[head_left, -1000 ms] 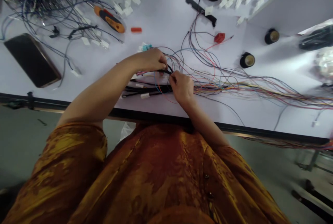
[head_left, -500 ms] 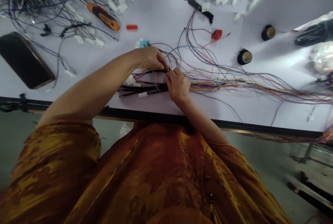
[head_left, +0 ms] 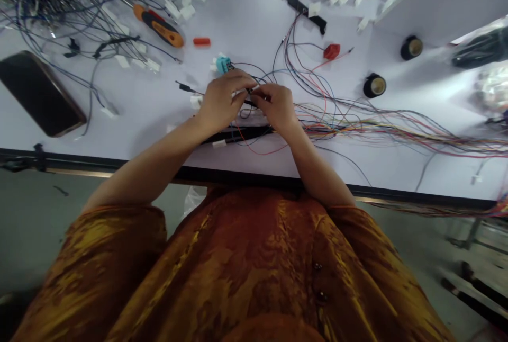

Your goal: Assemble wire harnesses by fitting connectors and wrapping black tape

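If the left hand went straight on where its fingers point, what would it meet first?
Probably the right hand, just ahead of the left hand, or the small dark piece between their fingertips; depth there is hard to judge.

Shot from a single camera worn on the head, looking forward and steeply down, close above the wearer's own torso [head_left: 254,257] and farther off from the bench [head_left: 246,8] and loose wires [head_left: 357,127] ahead.
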`<state>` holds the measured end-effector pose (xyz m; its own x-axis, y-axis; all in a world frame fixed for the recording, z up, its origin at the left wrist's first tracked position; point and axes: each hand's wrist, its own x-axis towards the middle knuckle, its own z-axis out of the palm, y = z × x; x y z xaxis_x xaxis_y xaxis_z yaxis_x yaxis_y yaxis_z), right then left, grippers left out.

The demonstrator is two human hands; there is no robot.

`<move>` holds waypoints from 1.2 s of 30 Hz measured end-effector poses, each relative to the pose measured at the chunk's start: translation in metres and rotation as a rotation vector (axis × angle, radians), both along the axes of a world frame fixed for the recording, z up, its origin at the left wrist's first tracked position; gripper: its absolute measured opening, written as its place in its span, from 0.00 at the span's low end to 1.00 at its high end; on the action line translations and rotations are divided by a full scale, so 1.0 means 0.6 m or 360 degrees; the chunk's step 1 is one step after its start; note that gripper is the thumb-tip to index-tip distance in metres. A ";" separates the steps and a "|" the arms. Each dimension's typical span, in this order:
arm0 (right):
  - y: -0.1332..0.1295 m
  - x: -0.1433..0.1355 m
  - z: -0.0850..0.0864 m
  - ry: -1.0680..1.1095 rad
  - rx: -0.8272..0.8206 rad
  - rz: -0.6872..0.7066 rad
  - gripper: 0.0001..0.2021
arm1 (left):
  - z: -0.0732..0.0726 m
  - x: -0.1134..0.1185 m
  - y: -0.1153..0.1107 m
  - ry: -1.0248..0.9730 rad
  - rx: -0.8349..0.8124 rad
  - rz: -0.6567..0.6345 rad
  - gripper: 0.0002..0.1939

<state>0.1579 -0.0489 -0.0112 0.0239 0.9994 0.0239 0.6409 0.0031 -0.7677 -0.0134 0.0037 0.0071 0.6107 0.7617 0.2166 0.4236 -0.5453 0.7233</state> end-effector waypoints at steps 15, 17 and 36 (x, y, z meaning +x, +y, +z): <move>0.053 0.074 -0.043 0.1048 0.0053 -0.0667 0.20 | -0.039 -0.016 -0.037 0.0367 -0.0122 0.0017 0.12; 0.055 0.107 -0.062 0.1116 0.0169 -0.0676 0.23 | -0.038 -0.015 -0.036 0.0462 -0.0128 -0.0027 0.09; -0.051 -0.015 0.066 0.0493 0.0262 -0.0046 0.06 | 0.001 -0.031 -0.017 -0.0678 -0.1031 0.0269 0.19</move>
